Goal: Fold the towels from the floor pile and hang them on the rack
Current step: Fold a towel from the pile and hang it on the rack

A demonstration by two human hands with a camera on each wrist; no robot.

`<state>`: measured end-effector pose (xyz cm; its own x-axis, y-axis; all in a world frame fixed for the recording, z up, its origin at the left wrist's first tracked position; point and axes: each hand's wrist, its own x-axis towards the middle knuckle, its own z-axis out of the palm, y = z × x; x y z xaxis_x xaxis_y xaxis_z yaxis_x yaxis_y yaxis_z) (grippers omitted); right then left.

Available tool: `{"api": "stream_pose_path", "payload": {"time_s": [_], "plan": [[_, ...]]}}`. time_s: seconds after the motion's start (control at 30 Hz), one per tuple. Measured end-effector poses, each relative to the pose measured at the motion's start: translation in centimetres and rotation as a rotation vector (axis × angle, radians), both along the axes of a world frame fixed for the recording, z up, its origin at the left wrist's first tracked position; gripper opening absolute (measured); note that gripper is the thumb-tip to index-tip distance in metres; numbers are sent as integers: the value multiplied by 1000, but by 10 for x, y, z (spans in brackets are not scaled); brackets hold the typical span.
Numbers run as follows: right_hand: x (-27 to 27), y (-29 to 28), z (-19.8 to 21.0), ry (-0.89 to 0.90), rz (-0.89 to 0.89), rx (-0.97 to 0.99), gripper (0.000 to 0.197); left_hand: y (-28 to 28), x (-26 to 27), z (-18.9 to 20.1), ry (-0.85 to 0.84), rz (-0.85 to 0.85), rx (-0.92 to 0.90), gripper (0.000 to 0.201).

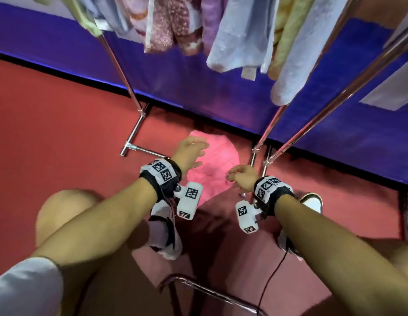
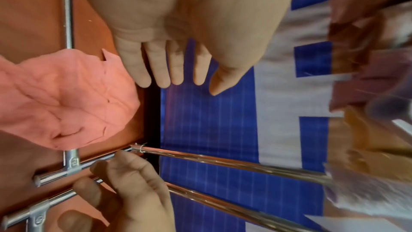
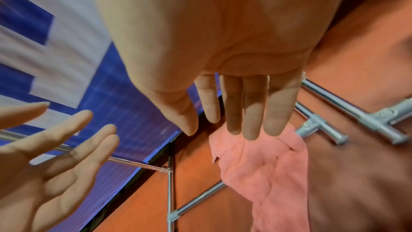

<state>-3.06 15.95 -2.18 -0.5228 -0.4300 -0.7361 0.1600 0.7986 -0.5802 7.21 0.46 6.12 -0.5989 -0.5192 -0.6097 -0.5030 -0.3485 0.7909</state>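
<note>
head view: left hand (image 1: 191,153), right hand (image 1: 242,177) empty above pink towel (image 1: 215,169).

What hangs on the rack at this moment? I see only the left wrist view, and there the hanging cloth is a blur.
Observer: In the head view several towels hang on the rack: a light blue towel, a yellow-green towel and a pink patterned towel.
Operator: Does the right hand grip the rack? In my view its fingers look curled near a bar.
Observer: No. The right wrist view shows its fingers straight, holding nothing, above the pink towel.
Operator: Are more towels left on the floor?
Observer: The head view shows only that one pink towel there, between the rack's feet. Behind the person, I cannot tell.
</note>
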Motion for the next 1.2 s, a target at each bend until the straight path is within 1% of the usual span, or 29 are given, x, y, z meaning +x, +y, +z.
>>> {"api": "stream_pose_path", "payload": {"time_s": [0.07, 0.13, 0.2, 0.3, 0.33, 0.37, 0.43, 0.47, 0.53, 0.57, 0.63, 0.7, 0.77, 0.8, 0.87, 0.97, 1.0, 1.07, 1.1, 1.13, 1.17, 1.2], "plan": [[-1, -7, -17, -79, -52, -6, 13, -7, 1, -13, -25, 48, 46, 11], [-2, -12, -37, -140, -93, -16, 18, -13, 0, -22, -39, 98, 72, 7], [-4, -15, -60, -194, -146, -32, 20, -16, -4, -30, -35, 140, 86, 9], [-1, -12, -99, -227, -220, 17, 12, -14, -10, -45, -58, 176, 56, 8], [4, -9, -117, -268, -262, 15, 12, -13, -11, -50, -77, 177, 44, 10], [10, -8, -130, -336, -297, 7, 16, -12, -11, -56, -101, 172, 27, 11], [31, -6, -155, -456, -285, 24, 27, -13, -9, -68, -149, 167, -4, 8], [42, -5, -164, -485, -272, 54, 26, -15, -7, -74, -171, 174, -26, 6], [57, -9, -176, -515, -262, 101, 13, -19, 2, -90, -237, 187, -102, 15], [64, -14, -178, -521, -225, 107, 9, -21, 8, -98, -280, 184, -145, 16], [76, -23, -186, -522, -132, 127, 15, -24, 20, -110, -340, 160, -224, 17], [91, -33, -198, -631, -195, 91, 21, -26, 30, -122, -368, 124, -277, 22], [105, -40, -217, -704, -275, 101, 18, -27, 38, -133, -394, 86, -295, 24], [113, -43, -223, -734, -288, 100, 23, -28, 42, -137, -405, 77, -305, 24], [124, -51, -238, -767, -330, 71, 33, -31, 50, -143, -408, 84, -300, 22], [133, -59, -258, -804, -332, 55, 36, -33, 58, -150, -421, 101, -278, 17], [133, -60, -264, -812, -347, 43, 33, -34, 59, -152, -425, 100, -278, 17], [130, -64, -268, -833, -413, -6, 16, -34, 60, -153, -429, 94, -277, 17], [129, -67, -267, -838, -401, -12, 10, -34, 60, -153, -433, 93, -276, 17], [127, -70, -265, -829, -368, -21, 11, -34, 60, -153, -432, 93, -274, 17], [125, -73, -268, -842, -362, -15, 19, -36, 59, -153, -434, 97, -275, 16], [126, -77, -271, -837, -343, 2, 32, -38, 59, -154, -429, 105, -279, 16]]}}
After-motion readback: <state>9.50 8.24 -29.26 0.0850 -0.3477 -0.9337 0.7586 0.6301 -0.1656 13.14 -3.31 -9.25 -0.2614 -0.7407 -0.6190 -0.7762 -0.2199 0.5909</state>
